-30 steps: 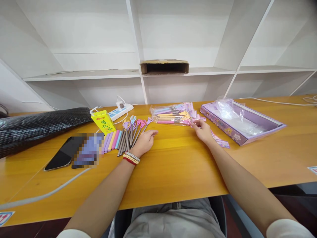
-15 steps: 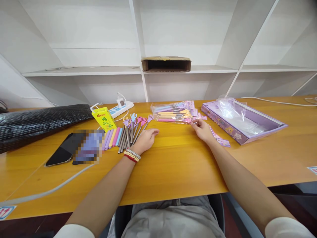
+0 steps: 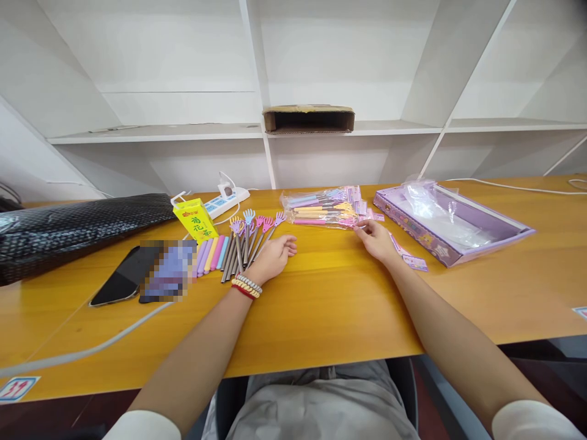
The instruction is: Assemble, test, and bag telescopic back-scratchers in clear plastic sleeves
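Observation:
Loosely curled, with fingers a little apart and nothing visible in them, my left hand [image 3: 275, 256] rests on the table beside several loose telescopic back scratchers [image 3: 229, 260]. These have metal shafts, coloured handles and small hand-shaped heads in purple, blue, pink and yellow. My right hand [image 3: 376, 240] pinches the near right corner of a clear plastic bag [image 3: 321, 208]; the fingers partly hide the exact grip. Blue, orange and pink back scratchers with purple header cards lie in and around that bag. Just right of my right hand are purple cards [image 3: 415, 263], flat on the table.
A purple tray-like box [image 3: 443, 252] holding clear plastic stands at right. To the left are a yellow drink carton [image 3: 196, 220], a power strip [image 3: 229, 201], a dark phone [image 3: 118, 284], a black wrapped bundle [image 3: 87, 229] and a white cable [image 3: 101, 346]. A cardboard box [image 3: 308, 110] sits on the shelf.
My left hand's fingers have curled slightly more. The right hand stays at the bag's corner, and the view has shifted a little.

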Action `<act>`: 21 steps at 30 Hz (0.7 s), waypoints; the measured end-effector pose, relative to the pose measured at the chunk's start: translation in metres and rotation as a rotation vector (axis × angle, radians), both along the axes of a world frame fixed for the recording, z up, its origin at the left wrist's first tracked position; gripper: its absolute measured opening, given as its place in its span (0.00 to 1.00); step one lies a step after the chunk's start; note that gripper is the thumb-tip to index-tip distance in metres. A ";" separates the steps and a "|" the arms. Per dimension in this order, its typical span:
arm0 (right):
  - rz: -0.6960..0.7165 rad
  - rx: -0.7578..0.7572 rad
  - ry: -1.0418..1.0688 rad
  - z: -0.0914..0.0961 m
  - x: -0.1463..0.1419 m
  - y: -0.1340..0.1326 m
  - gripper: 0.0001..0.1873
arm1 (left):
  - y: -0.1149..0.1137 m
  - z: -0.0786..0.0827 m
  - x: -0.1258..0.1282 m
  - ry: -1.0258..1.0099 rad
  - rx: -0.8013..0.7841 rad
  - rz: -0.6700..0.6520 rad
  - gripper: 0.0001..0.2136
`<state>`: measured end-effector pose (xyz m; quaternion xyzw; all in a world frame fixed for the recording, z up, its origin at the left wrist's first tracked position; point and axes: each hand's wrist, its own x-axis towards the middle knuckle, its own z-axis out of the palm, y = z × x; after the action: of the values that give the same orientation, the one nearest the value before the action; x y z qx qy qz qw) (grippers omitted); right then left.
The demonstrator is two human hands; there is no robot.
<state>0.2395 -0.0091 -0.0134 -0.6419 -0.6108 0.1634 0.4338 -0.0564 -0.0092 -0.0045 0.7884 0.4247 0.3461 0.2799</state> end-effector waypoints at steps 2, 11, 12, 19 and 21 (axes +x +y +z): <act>0.012 0.009 -0.001 -0.001 0.001 0.001 0.15 | 0.001 0.001 -0.002 0.083 0.065 -0.013 0.16; 0.013 0.006 -0.020 -0.004 0.002 0.003 0.15 | 0.004 0.009 -0.007 0.259 0.334 0.038 0.13; 0.000 -0.003 -0.032 -0.003 0.002 0.003 0.14 | 0.004 0.009 -0.006 0.267 0.325 0.058 0.14; -0.338 -0.067 -0.145 0.005 0.026 0.005 0.12 | -0.002 0.013 -0.006 0.109 0.145 0.159 0.16; -0.388 -0.082 -0.150 0.006 0.032 0.005 0.13 | -0.004 0.017 -0.006 0.085 0.168 0.191 0.17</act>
<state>0.2711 -0.0043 -0.0075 -0.7750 -0.4991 0.0535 0.3840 -0.0624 -0.0128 0.0126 0.7790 0.4788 0.3719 0.1604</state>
